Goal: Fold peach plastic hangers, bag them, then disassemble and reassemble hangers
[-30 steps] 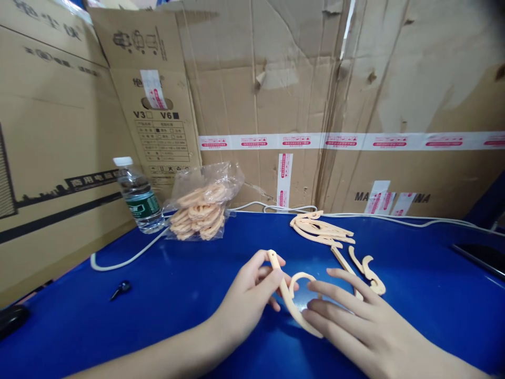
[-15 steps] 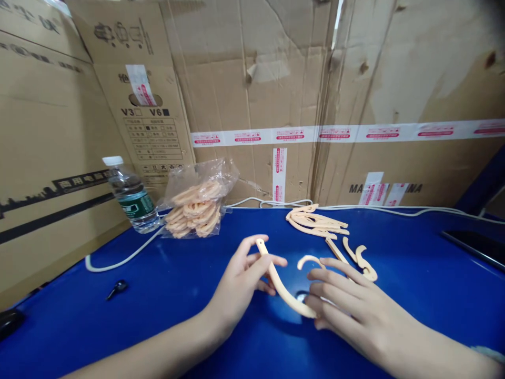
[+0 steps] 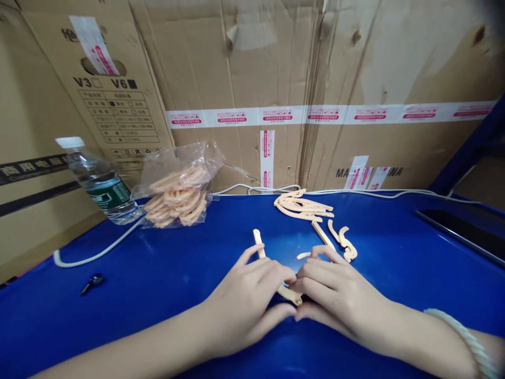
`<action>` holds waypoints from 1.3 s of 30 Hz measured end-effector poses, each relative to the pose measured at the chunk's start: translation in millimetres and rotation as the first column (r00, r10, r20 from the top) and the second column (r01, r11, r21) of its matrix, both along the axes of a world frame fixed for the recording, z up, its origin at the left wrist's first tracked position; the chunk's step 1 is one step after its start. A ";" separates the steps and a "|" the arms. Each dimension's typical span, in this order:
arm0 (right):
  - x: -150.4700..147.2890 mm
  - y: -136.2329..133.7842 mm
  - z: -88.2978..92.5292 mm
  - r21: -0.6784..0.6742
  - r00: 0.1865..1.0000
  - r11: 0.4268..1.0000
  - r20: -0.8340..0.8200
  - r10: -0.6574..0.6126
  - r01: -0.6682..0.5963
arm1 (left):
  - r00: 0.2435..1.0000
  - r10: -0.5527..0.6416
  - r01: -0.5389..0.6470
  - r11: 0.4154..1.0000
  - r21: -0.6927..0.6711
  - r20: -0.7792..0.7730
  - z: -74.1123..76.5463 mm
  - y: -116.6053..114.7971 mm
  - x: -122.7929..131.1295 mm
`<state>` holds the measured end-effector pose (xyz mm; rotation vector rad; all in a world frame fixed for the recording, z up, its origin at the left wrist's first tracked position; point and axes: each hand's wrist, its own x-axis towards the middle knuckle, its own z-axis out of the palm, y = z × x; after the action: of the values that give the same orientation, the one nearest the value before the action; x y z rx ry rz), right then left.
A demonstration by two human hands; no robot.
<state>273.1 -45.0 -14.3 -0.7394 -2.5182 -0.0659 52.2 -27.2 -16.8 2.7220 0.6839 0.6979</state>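
Over the blue counter, my left hand is closing around a pale curved strip, its fingers bent across the strip's middle. The strip's upper end, with a small hole, is projecting beyond my index finger; its lower end is showing between the two hands. My right hand is arching half-closed at that lower end, its thumb tip meeting the left thumb tip; whether it is gripping the strip, I cannot tell. A small curved piece is protruding beside my right fingers, mostly hidden. A twisted white bracelet is encircling my right wrist. Beyond the right hand, a straight piece, a short bent piece and an S-shaped piece are lying near a pile of matching strips. To the left, a clear bag is holding more such pieces, and a water bottle is standing beside it. A small black earbud is lying nearer me; a dark phone-like slab is lying far right. Cardboard is forming the backdrop.
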 end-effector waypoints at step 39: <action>18.5 31.1 -12.4 -0.124 0.983 0.975 0.018 -0.181 0.182 | 0.989 -0.001 0.022 0.990 0.139 -0.150 -0.6 24.9 -8.5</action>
<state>291.5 -13.9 -26.7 -1.0210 -2.4725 0.0273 43.6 -2.3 -17.4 2.9283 0.6756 0.5626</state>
